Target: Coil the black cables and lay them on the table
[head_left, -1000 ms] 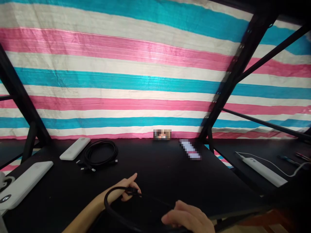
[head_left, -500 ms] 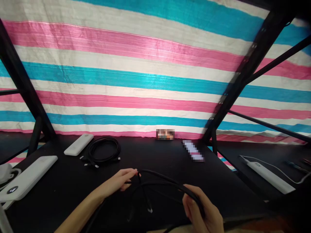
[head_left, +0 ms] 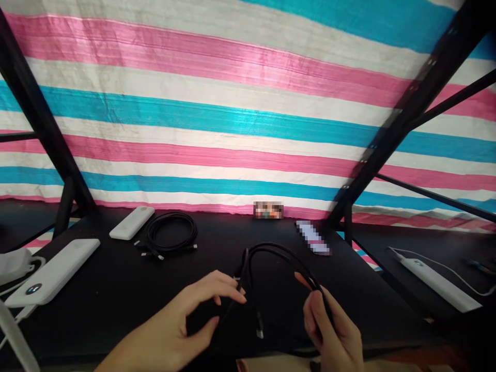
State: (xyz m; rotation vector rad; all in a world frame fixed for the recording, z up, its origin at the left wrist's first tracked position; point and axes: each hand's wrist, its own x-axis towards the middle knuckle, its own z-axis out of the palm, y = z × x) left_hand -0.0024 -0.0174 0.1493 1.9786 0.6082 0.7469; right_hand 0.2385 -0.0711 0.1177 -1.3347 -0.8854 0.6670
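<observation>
My right hand (head_left: 335,325) is closed around a bundle of black cable (head_left: 281,249), which arches up and over to the left. From the arch a metal-tipped plug (head_left: 260,330) hangs down over the table. At the left end of the arch is my left hand (head_left: 186,315), its thumb spread well away from its fingers. Those fingertips are beside or lightly against the cable; whether they touch it I cannot tell. Behind my left hand, a second black cable (head_left: 149,232) lies coiled on the table, with several plug ends sticking out.
Two white power banks (head_left: 58,273) lie on the left, near a white charger (head_left: 13,266) with its cord. A blurred phone-like slab (head_left: 312,238) and a small blurred item (head_left: 268,210) lie at the back. Black frame bars (head_left: 391,132) rise on both sides before a striped sheet.
My left hand has opened, the thumb moving away from the fingers, and come nearer. The held cable now stands in a taller arch, its plug farther right. My right hand keeps its grip.
</observation>
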